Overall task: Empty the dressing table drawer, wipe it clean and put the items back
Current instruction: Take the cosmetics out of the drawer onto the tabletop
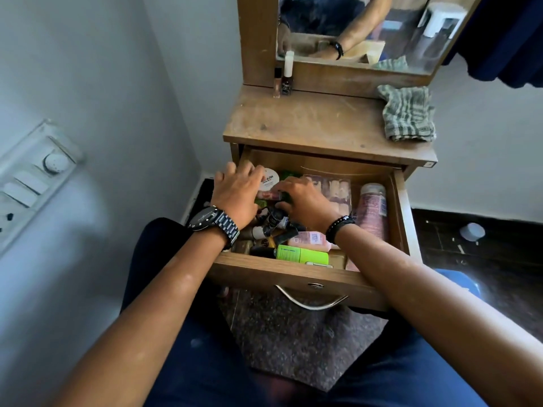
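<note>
Both forearms reach into the drawer (293,274); left hand (235,192) spread flat, right hand (305,201) pinching a small bottle (276,215).

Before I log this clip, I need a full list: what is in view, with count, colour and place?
Drawer: one, wooden, pulled open, full.
Cloth: one, green-white check, tabletop right.
Nail polish bottles: two, tabletop left by mirror.
Green tube: one, drawer front.
Pink bottle: one, drawer right.
Round white compact: one, drawer back left.
Small dark bottles: several, drawer centre.
Left hand: in drawer, wristwatch.
Right hand: in drawer, bead bracelet.
</note>
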Tool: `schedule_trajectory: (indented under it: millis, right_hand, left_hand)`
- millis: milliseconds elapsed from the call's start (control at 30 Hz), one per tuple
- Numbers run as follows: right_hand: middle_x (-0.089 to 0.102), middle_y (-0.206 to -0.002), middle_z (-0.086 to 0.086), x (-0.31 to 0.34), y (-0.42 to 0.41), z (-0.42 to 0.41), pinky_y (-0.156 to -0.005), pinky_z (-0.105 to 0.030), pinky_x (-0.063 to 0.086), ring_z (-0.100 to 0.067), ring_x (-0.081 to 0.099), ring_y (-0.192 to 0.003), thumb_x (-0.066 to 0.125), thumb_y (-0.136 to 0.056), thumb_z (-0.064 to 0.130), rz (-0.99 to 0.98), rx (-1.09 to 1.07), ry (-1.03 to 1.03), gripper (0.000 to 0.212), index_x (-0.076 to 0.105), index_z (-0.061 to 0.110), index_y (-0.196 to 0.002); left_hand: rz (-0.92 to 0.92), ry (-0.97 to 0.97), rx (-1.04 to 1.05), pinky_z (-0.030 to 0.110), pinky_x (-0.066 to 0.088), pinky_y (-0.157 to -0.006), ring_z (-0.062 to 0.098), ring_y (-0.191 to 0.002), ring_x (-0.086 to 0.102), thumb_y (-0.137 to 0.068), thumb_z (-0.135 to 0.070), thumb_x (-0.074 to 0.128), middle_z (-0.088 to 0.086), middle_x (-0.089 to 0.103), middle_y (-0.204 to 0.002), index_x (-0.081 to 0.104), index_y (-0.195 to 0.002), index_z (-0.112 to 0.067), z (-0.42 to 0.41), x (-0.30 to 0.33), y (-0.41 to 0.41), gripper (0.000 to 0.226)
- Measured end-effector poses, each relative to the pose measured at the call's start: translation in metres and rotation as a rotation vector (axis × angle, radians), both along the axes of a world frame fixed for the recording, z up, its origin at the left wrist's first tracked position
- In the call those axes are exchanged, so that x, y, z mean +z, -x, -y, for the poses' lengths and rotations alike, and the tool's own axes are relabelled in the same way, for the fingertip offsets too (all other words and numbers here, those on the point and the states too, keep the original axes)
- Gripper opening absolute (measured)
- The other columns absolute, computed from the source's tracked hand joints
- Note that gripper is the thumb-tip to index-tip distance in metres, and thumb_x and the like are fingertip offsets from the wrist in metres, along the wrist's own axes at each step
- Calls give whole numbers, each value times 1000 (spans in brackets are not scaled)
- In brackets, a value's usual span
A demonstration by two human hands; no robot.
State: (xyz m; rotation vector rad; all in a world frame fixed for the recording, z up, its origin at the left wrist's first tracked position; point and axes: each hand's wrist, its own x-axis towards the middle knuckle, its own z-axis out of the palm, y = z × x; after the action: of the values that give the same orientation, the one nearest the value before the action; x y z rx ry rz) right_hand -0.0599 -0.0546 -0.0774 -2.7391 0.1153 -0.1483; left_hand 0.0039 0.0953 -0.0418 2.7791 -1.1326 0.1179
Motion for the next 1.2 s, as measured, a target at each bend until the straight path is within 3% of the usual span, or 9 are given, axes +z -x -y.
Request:
schedule_trajectory:
  millis: [133,233,400,533,767,833,933,1067,1200]
  right_hand:
    - [62,-109,-4,-3,-1,1,-87,-33,49,-20,55,-99,60,-88,14,18,-52,-80,17,65,13,-104]
    - [60,-103,-2,-1,-1,4,-73,-15,42,-14,53,-90,61,-86,12,34,-74,-147,13,66,12,-98]
    - [64,-83,5,9,3,9,-64,-13,49,-8,59,-74,65,-84,14,94,-237,-394,4,67,12,-88]
    - [67,-85,-5,14,7,12,-62,-20,54,-11,63,-68,61,-89,12,48,-351,-777,4,63,9,-90]
    - [61,-83,-13,38,14,18,-61,-17,56,-11,66,-61,51,-94,4,79,-411,-1468,7,55,-1,-97]
    - [61,-82,-12,44,14,22,-60,-19,56,-12,65,-61,51,-93,5,93,-419,-1584,5,55,3,-91]
    - [62,-83,-12,58,12,27,-58,-19,55,-12,65,-61,50,-95,9,125,-401,-1677,8,56,4,-93]
    - [62,-87,-12,83,6,32,-62,-19,56,-11,66,-64,49,-95,8,212,-331,-1612,11,55,1,-101]
    - [64,-79,-2,110,-11,39,-63,-19,56,-7,65,-63,57,-91,5,388,-315,-1059,16,55,4,-106]
  left_hand:
    - [-57,-137,98,46,29,-99,29,-120,30,-72,-43,72,5,32,-135,63,-101,-23,-4,-2,-2,36]
    - [-105,-175,104,51,24,-106,33,-129,21,-69,-50,72,6,26,-140,64,-102,-26,-5,-2,-2,41]
    - [-141,-244,95,63,-2,-109,37,-140,-17,-73,-42,72,6,0,-156,64,-102,-31,-3,-8,-3,32]
    - [-147,-220,54,61,-9,-109,35,-139,-22,-72,-39,74,4,-7,-157,67,-87,-31,-1,-7,-2,18]
    - [-331,24,113,54,-4,-112,29,-143,-8,-72,-38,73,3,4,-156,65,-91,-23,-4,-6,-3,26]
    - [-362,214,135,50,15,-112,31,-140,16,-72,-33,72,7,27,-148,62,-95,-17,-3,-7,-6,31]
    - [-471,535,114,39,47,-82,24,-99,54,-72,-29,71,1,53,-103,54,-96,-14,-1,-3,-7,33]
    - [-451,769,80,24,45,-66,11,-78,57,-77,-23,70,-6,60,-89,51,-98,-15,3,18,-11,29]
    - [-379,907,69,9,46,-64,1,-78,57,-79,-22,69,-8,62,-92,55,-101,-13,15,45,-30,27]
